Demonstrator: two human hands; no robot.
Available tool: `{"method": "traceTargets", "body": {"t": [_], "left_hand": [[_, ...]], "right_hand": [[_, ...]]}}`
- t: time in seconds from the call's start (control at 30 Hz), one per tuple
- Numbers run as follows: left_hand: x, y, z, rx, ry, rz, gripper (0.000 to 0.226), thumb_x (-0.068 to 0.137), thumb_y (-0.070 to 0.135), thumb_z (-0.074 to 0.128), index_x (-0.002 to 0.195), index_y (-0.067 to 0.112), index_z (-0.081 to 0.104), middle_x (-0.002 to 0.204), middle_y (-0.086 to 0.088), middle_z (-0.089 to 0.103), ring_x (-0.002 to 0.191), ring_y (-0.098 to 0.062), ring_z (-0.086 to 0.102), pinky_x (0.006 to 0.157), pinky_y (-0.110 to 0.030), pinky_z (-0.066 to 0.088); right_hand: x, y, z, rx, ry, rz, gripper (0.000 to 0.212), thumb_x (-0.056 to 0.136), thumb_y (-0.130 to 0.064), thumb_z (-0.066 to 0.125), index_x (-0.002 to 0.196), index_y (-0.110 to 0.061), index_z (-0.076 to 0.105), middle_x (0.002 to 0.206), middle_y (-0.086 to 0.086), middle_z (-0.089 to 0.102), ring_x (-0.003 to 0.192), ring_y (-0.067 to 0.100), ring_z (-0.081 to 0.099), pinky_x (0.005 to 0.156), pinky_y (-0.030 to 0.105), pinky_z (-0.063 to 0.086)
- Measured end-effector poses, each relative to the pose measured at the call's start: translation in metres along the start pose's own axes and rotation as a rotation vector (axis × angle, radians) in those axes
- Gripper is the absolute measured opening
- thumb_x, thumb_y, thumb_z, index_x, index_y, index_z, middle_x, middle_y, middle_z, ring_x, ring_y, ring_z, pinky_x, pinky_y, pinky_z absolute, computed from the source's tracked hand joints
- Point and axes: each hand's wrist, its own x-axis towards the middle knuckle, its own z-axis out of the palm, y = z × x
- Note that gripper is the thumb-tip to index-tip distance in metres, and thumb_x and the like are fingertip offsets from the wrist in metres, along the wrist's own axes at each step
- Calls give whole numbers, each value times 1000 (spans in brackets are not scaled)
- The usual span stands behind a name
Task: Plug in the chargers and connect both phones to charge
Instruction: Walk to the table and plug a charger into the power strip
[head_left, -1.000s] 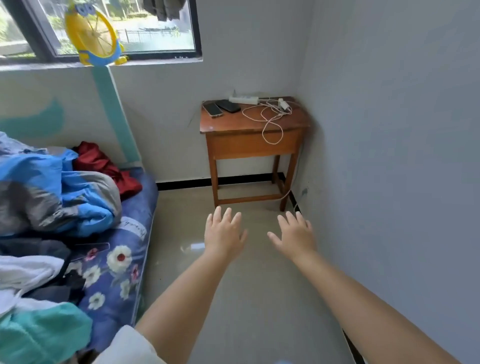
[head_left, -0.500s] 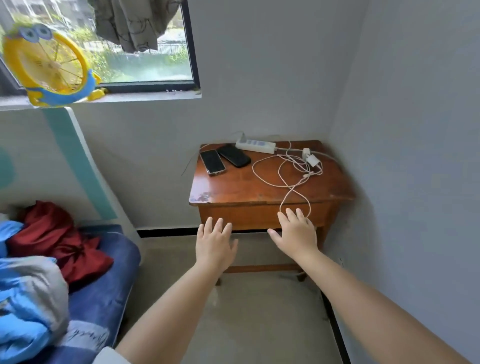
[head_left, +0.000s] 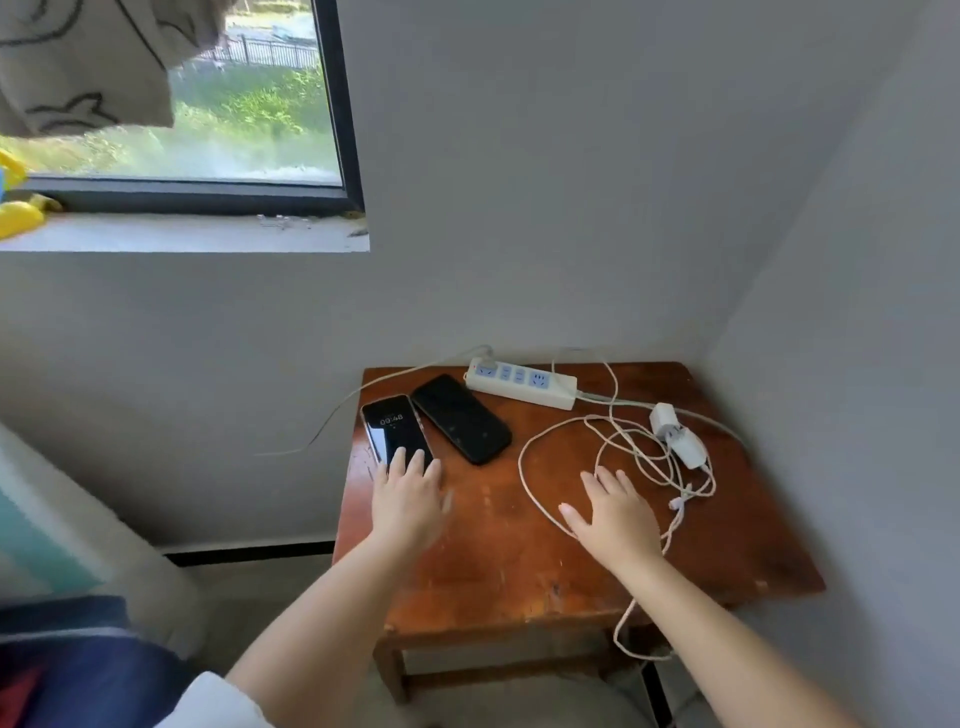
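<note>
Two phones lie on the small wooden table: a lit phone showing a clock at the left, and a dark phone beside it. A white power strip lies along the back edge with empty sockets. Two white charger plugs and tangled white cables lie at the right. My left hand hovers open, fingertips over the lit phone's near end. My right hand is open above the cable loop, holding nothing.
The table stands in a corner, grey walls behind and to the right. A cable loop hangs off the front edge. A window with a sill is up left. Bedding lies at lower left.
I have come closer to the table. Both hands moved forward from in front of the table's edge to over its top, the left reaching the lit phone, the right reaching the cables.
</note>
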Motion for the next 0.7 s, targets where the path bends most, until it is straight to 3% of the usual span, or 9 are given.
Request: {"method": "traceTargets", "body": {"t": [0.27,0.53,0.7], "left_hand": [[79,24,11,-80,-48,46,49,94,42,34,139,25,25,152,-6,23,141,-28,8,114,-44,5],[118,64,31,-102,-104,101,50,95,45,29,141,26,20,153,-3,17,141,-26,3,115,-42,3],[126,87,52,-63,-140,203,52,94,49,23,142,31,13,155,1,11,141,-22,-3,113,-39,-6]], "right_hand": [[60,35,-5,121,35,100,54,90,-42,49,135,-14,40,146,7,39,139,24,27,112,37,29],[116,102,-33,186,107,107,43,87,-19,60,126,-3,51,131,17,54,126,30,45,104,39,39],[128,147,-38,253,-5,228,49,84,-19,63,128,-4,47,129,16,55,121,30,49,100,40,41]]}}
